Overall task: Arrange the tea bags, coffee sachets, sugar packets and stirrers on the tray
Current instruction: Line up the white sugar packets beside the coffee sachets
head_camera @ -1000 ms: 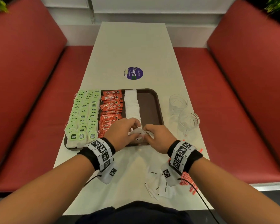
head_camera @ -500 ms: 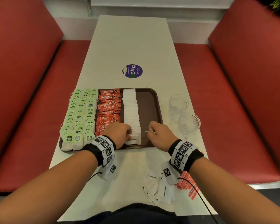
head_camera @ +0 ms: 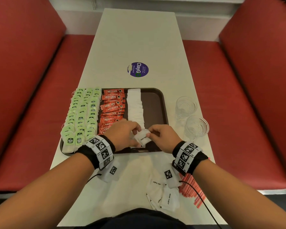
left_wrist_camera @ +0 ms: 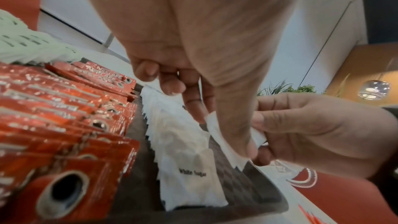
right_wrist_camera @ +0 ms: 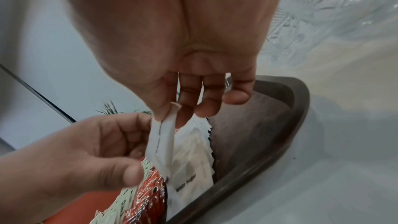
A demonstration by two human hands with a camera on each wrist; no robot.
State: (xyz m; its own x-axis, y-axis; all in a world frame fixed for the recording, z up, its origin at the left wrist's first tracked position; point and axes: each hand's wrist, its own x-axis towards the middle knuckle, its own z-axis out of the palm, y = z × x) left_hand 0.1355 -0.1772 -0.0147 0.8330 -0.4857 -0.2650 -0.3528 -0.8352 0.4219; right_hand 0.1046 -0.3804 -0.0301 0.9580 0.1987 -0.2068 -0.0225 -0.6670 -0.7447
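Sugar packet (head_camera: 143, 138) newly between both hands (head_camera: 162, 138)

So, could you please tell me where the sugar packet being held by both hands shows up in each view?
Head: sugar packet low centre, between left hand and right hand.
Left wrist: packet right of centre.
Right wrist: packet centre.
Shared landmark: white sugar row on the tray.
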